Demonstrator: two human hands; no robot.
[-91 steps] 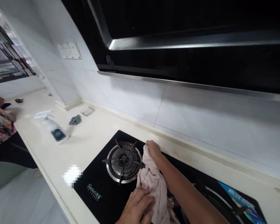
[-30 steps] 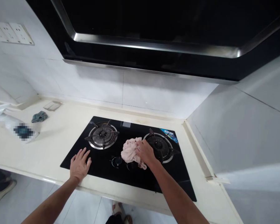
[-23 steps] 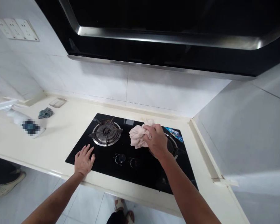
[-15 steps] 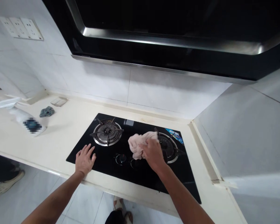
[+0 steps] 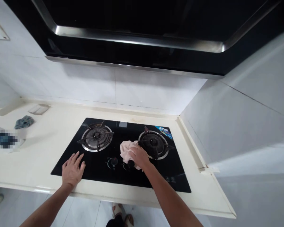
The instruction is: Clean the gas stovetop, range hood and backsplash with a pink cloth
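Under the right grip (image 5: 140, 155), a bunched pale pink cloth (image 5: 127, 150) lies on the black cooktop (image 5: 127, 132), between its two burners and toward the front. The right grip is closed on the cloth, bearing on it from its right side, with folds spilling out to the left of the fingers. Just in front of the cloth, close to that grip, stands the right knob (image 5: 131, 163); the left knob (image 5: 114, 161) is a little further left. The right burner (image 5: 153, 143) sits just behind and to the right of the same grip, and beyond it a blue sticker (image 5: 165, 132) marks the cooktop's back right corner.

The left grip (image 5: 73, 170) is wide, palm down with fingers spread, resting at the cooktop's front left part, well apart from the cloth. Behind it and to its right is the left burner (image 5: 97, 135).

Off to the left of the left grip, the cream table (image 5: 46, 148) carries a white bottle (image 5: 4, 138) with a blurred label, cut off by the view's edge. Behind the bottle are a crumpled grey-green fabric piece (image 5: 24, 122) and a shallow clear tray (image 5: 39, 109). Above both grips hangs a black hood (image 5: 137, 52).
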